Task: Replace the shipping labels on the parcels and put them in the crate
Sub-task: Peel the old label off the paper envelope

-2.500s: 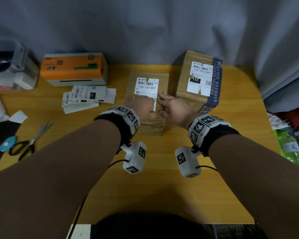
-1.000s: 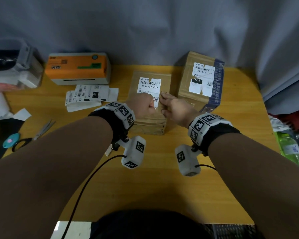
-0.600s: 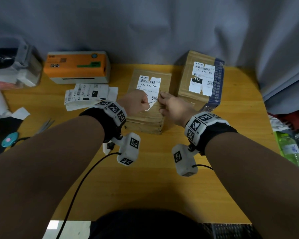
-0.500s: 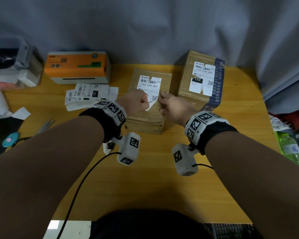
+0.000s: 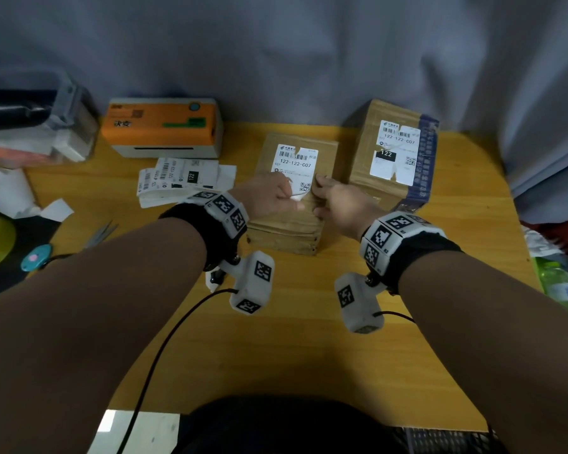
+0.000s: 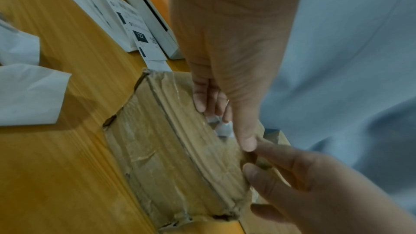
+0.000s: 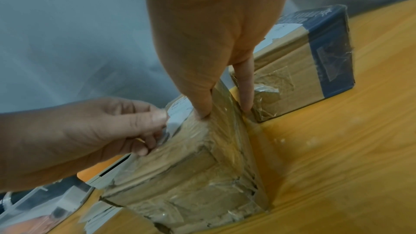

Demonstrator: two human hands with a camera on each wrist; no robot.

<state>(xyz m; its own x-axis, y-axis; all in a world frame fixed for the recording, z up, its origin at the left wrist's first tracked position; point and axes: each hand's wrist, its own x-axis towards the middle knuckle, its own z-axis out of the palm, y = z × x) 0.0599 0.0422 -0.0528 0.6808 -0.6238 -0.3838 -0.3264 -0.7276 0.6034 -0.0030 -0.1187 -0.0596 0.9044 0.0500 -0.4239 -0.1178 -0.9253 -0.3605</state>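
White label (image 5: 296,165) between left fingers (image 5: 283,192)

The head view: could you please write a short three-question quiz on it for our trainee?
1. True or false: the left hand pinches a peeled corner of the label on the flat parcel.
2. The right hand: A) holds scissors; B) presses on the flat parcel; C) lifts the tall parcel.
3. Fill in: the spare labels lie in front of the orange ___.
Key: 1 true; 2 B; 3 printer.
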